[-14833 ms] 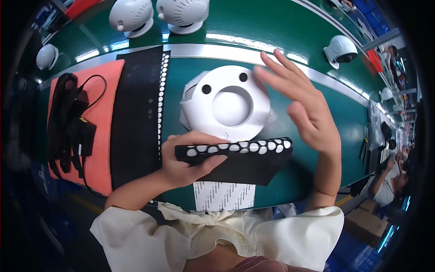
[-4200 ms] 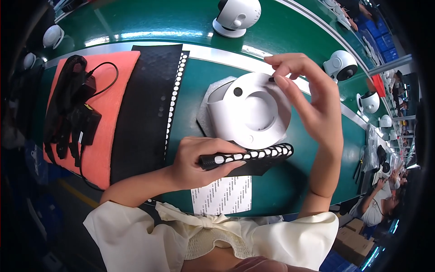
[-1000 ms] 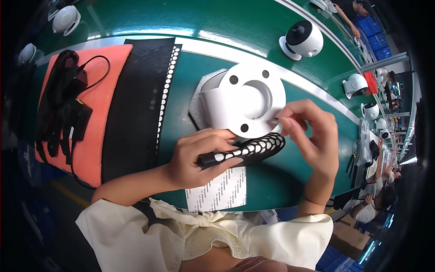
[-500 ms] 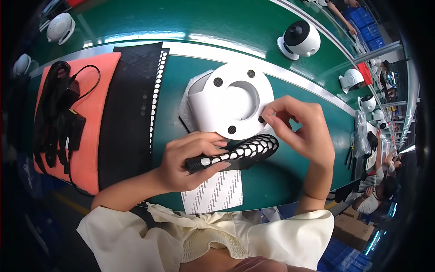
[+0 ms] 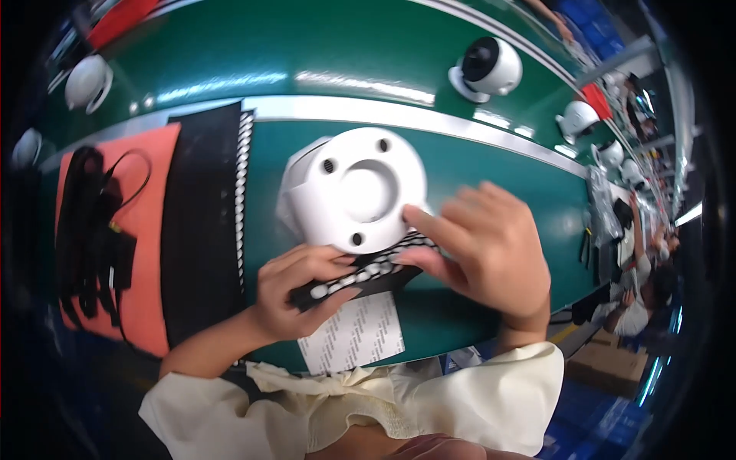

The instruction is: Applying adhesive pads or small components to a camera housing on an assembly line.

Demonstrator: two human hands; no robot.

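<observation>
White device is laid ring-side up on the green table, between and just beyond the hands; three dark round pads are seen on the ring. Folded black sheet with white dots is pinched between thumb and fingers of the left hand. Ring's right edge is touched by the right hand's outstretched index finger, thumb held apart, other fingers blurred. White sheet is covered in repeated slanted print, blurred.

White ring-faced housing lies face up, bearing three dark pads; bent white-dotted black sheet at its six o'clock
</observation>
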